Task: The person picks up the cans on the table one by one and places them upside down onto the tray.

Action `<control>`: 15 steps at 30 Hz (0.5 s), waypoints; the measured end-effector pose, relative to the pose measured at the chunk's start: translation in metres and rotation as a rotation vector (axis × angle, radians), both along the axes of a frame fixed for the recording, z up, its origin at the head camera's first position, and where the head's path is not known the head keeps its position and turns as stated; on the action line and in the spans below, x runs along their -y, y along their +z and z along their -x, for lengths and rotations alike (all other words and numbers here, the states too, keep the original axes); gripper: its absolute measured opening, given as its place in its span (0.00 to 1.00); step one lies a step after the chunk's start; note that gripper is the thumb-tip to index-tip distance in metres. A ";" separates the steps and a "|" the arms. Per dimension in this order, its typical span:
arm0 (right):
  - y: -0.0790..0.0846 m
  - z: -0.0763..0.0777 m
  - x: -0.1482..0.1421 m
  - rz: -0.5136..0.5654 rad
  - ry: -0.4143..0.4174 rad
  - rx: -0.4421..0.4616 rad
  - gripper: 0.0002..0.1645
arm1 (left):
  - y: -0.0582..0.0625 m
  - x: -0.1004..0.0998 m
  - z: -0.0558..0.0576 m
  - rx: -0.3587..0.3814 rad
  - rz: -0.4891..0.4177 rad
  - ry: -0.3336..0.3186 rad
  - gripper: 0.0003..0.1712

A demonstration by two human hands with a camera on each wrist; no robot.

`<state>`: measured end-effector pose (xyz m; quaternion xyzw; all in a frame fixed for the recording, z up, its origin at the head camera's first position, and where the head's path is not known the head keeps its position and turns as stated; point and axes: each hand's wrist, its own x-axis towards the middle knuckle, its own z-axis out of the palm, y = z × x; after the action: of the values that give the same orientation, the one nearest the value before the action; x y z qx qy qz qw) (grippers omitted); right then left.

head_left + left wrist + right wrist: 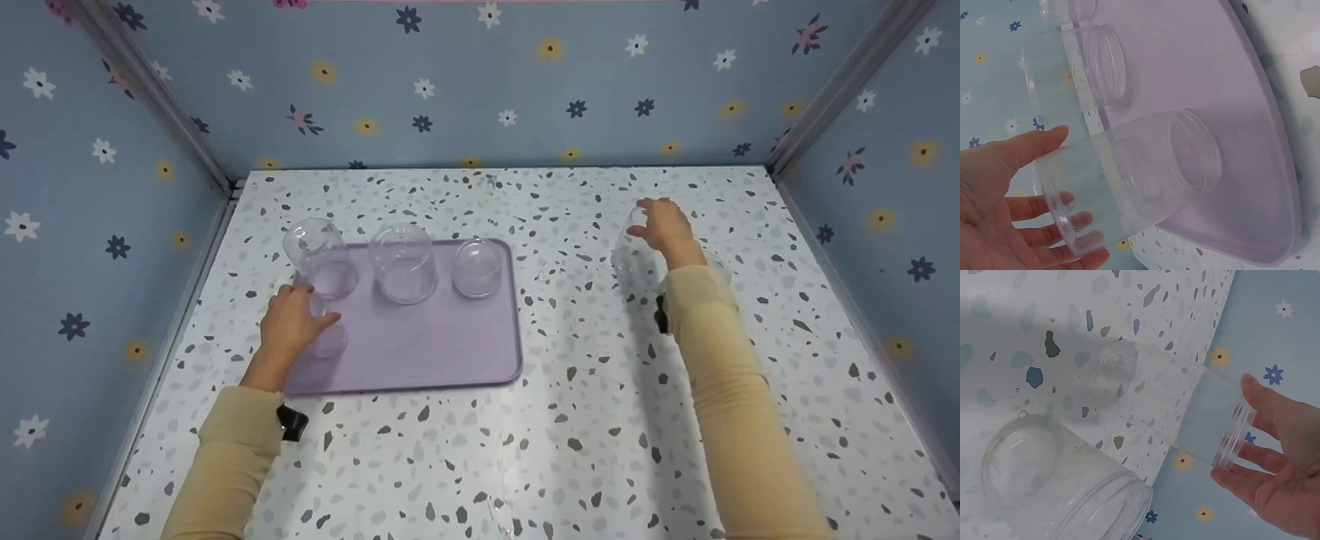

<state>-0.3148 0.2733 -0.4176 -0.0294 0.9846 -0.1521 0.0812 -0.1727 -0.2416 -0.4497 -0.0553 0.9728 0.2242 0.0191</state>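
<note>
My left hand grips the upper end of a clear jar between thumb and fingers, and its far end stands over the front left part of a lilac tray. At the right side of the table, my right hand holds another clear jar by its threaded rim, thumb on one side and fingers on the other. The lower end of that jar is at the speckled tabletop. A wider clear jar stands beside it, mostly hidden by the right forearm in the head view.
Along the tray's back edge stand a tall clear jar at left, a wide one in the middle and a smaller one at right. Flowered blue panels wall the table at the back and both sides.
</note>
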 end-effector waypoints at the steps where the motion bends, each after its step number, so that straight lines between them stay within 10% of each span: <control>1: 0.000 0.000 0.000 0.004 -0.001 -0.004 0.32 | 0.000 0.000 0.000 0.003 0.001 -0.002 0.34; 15: -0.003 -0.007 -0.003 0.048 -0.009 -0.039 0.33 | 0.000 0.000 -0.001 0.024 0.024 -0.018 0.36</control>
<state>-0.3078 0.2762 -0.4206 -0.0297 0.9822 -0.1753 0.0606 -0.1719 -0.2418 -0.4496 -0.0494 0.9756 0.2115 0.0320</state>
